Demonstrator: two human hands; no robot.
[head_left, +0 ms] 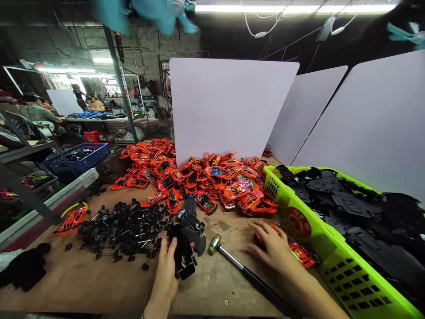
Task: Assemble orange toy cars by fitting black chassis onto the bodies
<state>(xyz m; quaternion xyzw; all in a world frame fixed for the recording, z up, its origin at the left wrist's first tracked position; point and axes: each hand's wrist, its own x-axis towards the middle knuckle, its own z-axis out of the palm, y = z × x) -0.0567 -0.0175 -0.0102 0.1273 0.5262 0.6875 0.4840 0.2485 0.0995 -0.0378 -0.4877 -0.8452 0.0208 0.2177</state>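
Observation:
My left hand (166,277) grips a black toy car chassis (184,259) just above the brown table (83,283), close to a second black chassis (192,223). My right hand (272,246) rests palm down on an orange toy car shell (300,254) beside the green basket, fingers curled over it. A small hammer (232,261) lies between the two hands. A heap of orange car shells (199,177) fills the middle of the table. Black wheels on axles (126,228) lie scattered at the left.
A green basket (332,261) full of black chassis parts stands at the right. White divider boards (229,106) rise behind the heap. A blue crate (78,157) and shelving sit at the left. Other people work at a far table (89,117).

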